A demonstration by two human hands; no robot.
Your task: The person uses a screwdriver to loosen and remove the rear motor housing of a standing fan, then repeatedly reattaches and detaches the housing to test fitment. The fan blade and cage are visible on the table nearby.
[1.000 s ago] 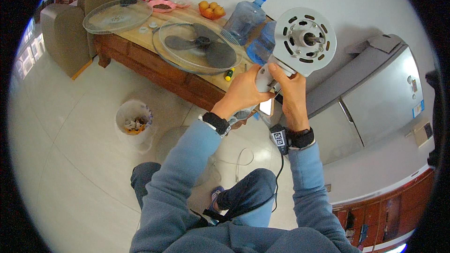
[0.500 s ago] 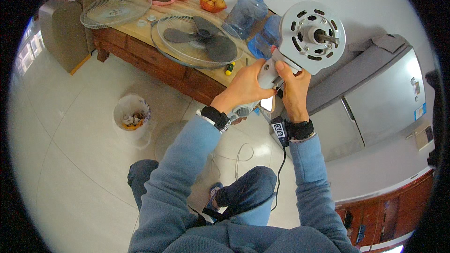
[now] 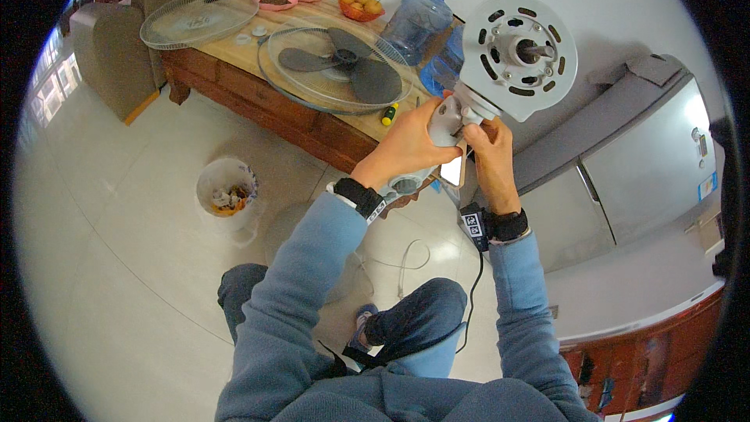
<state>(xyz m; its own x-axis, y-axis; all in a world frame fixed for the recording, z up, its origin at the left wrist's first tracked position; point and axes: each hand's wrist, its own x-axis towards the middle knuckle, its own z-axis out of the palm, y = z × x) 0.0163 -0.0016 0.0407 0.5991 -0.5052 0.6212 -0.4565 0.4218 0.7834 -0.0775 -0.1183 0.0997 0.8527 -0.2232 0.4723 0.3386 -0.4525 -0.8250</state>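
- A grey fan motor housing (image 3: 447, 119) is gripped by the left hand (image 3: 402, 148), fingers curled tight around its body, just right of centre in the view
- The right hand (image 3: 491, 158) is pressed against the same housing from the 4 o'clock side, fingers closed on its rear part with the thumb on top
- A round white motor plate (image 3: 519, 56) with slots and a metal shaft sticking out is seen at about 1 o'clock from the hands, attached to the housing
- A fan guard with grey blades (image 3: 336, 66) resting in it is laid flat on the wooden table (image 3: 312, 129), at roughly 10 o'clock from the hands
- A second wire guard (image 3: 198, 18) is found further out at 10 o'clock, on the far end of the table
- A small screwdriver with a yellow and green handle (image 3: 387, 114) is spotted on the table edge, just beside the left hand
- A blue water bottle (image 3: 416, 17) and a bowl of oranges (image 3: 359, 7) are set at 12 o'clock
- A white bin (image 3: 226, 194) is seen on the floor at 9 o'clock
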